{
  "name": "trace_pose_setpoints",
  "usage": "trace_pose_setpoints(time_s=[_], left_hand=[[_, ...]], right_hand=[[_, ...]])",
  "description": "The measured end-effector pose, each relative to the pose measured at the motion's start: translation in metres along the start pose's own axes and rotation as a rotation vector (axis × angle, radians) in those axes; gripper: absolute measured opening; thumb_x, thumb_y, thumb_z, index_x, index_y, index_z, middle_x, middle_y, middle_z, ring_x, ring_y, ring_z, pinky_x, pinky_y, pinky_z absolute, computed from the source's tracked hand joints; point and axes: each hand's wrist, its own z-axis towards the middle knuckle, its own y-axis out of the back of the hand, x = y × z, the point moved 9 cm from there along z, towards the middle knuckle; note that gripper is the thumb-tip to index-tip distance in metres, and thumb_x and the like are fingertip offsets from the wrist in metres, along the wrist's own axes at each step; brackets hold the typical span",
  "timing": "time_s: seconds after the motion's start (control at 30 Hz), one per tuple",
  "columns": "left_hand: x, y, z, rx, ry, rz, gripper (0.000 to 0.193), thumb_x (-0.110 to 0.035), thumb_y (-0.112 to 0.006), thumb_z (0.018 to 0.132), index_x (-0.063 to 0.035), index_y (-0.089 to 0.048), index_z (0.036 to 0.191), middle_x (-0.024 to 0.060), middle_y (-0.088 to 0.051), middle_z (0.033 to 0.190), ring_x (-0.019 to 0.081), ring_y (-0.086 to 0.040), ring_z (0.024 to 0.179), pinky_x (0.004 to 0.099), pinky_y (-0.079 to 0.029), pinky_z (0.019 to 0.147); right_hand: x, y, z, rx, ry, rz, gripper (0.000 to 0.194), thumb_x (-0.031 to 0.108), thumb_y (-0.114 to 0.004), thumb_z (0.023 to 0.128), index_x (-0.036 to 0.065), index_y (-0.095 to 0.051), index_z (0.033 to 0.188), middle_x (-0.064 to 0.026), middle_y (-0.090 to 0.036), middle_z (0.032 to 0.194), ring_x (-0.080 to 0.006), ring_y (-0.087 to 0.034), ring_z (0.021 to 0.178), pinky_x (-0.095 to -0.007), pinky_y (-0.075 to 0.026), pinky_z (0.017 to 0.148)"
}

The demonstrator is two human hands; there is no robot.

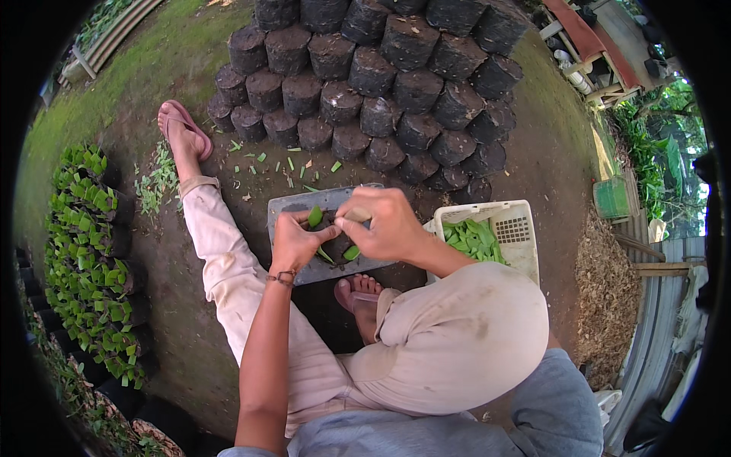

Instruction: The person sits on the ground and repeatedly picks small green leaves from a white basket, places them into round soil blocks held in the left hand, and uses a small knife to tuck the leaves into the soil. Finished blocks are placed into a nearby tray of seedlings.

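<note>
My left hand (298, 239) rests at the left side of a small soil-filled pot or bag (337, 243), its thumb and fingers by a green leaf cutting (315, 216). Over the soil's upper right, my right hand (380, 223) is closed around a pale, rounded object (358, 215), perhaps a tool handle; its lower end is hidden. Two more green leaf pieces stand at the soil's lower edge. Beneath is a grey board or low stand (308, 273). To the right, a cream plastic crate (522, 234) holds cut green leaf pieces (474, 239).
Stacked black bags of soil (340, 103) rise ahead. Planted bags with leaf cuttings (91, 251) stand at the left. Leaf scraps (157, 180) lie near my outstretched foot. A heap of dry chips (608, 297) and corrugated sheeting (668, 320) are at the right.
</note>
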Motion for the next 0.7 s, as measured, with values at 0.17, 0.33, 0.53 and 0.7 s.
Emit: trace_pose_setpoints(time_s=[0.17, 0.33, 0.53, 0.7], left_hand=[[-0.007, 0.001, -0.002, -0.012, -0.035, 0.013, 0.034, -0.020, -0.089, 0.076, 0.0037, -0.078, 0.097, 0.0022, -0.073, 0.078, 0.0080, -0.060, 0.070, 0.0301, -0.051, 0.065], [-0.002, 0.001, -0.009, 0.124, -0.083, -0.120, 0.046, -0.009, -0.080, 0.084, 0.0060, -0.069, 0.127, 0.0041, -0.073, 0.106, 0.0100, -0.063, 0.091, 0.0264, -0.051, 0.086], [0.039, 0.009, 0.005, 0.158, 0.086, -0.283, 0.042, 0.002, -0.075, 0.087, 0.0054, -0.066, 0.127, 0.0025, -0.070, 0.114, 0.0109, -0.063, 0.098, 0.0258, -0.049, 0.089], [0.062, 0.015, 0.014, 0.163, 0.124, -0.283, 0.034, 0.000, -0.075, 0.089, 0.0025, -0.067, 0.121, 0.0039, -0.070, 0.112, 0.0131, -0.065, 0.097, 0.0282, -0.051, 0.089]], right_hand=[[0.003, 0.088, 0.002, -0.248, -0.162, 0.121, 0.009, 0.009, -0.075, 0.081, 0.001, -0.074, 0.082, -0.0090, -0.071, 0.073, -0.0178, -0.067, 0.066, -0.0319, -0.052, 0.062], [-0.025, 0.215, -0.070, -0.587, -0.401, 0.008, 0.021, 0.020, -0.066, 0.091, 0.001, -0.072, 0.087, -0.0059, -0.070, 0.071, -0.0125, -0.063, 0.069, -0.0310, -0.049, 0.066], [-0.102, 0.268, -0.229, -0.446, -1.038, -0.146, 0.026, 0.024, -0.058, 0.099, 0.003, -0.066, 0.087, -0.0062, -0.069, 0.080, -0.0154, -0.062, 0.079, -0.0347, -0.049, 0.074], [-0.172, 0.212, -0.346, -0.345, -1.293, -0.289, 0.025, 0.024, -0.060, 0.094, 0.001, -0.071, 0.093, -0.0228, -0.072, 0.087, -0.0374, -0.071, 0.089, -0.0448, -0.055, 0.088]])
